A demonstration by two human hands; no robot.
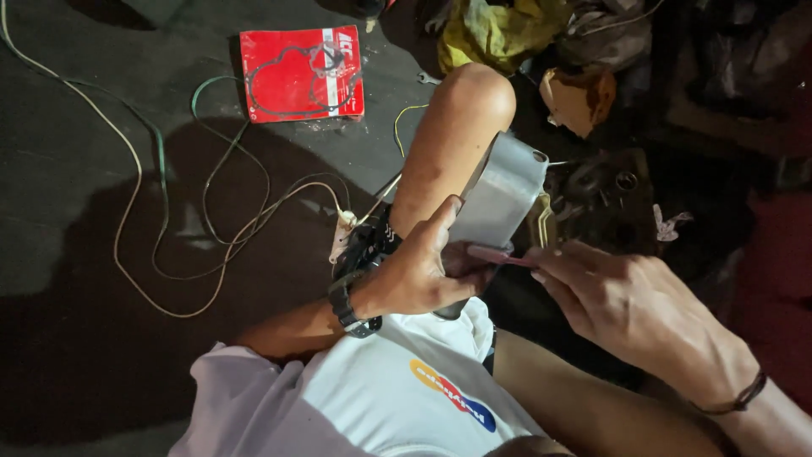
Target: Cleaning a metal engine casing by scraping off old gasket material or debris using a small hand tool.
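Grey cover (499, 199) | left hand (423, 275) grip | right hand (626, 300) pinches pink tool (501, 256)

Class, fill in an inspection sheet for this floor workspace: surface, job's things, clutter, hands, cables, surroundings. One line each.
Surface: dark floor, dimly lit, shadowed.
Job's things: grey metal cover propped against the knee; thin pink tool laid against its face.
Clutter: red gasket packet on the floor; yellow rag, brown scrap.
Hands: left hand, watch on the wrist, grips the cover's edge; right hand holds the pink tool.
Cables: loose green and pale wires looped over the floor, ending at a white connector.
Surroundings: dark engine parts right of the cover; detail too dim.
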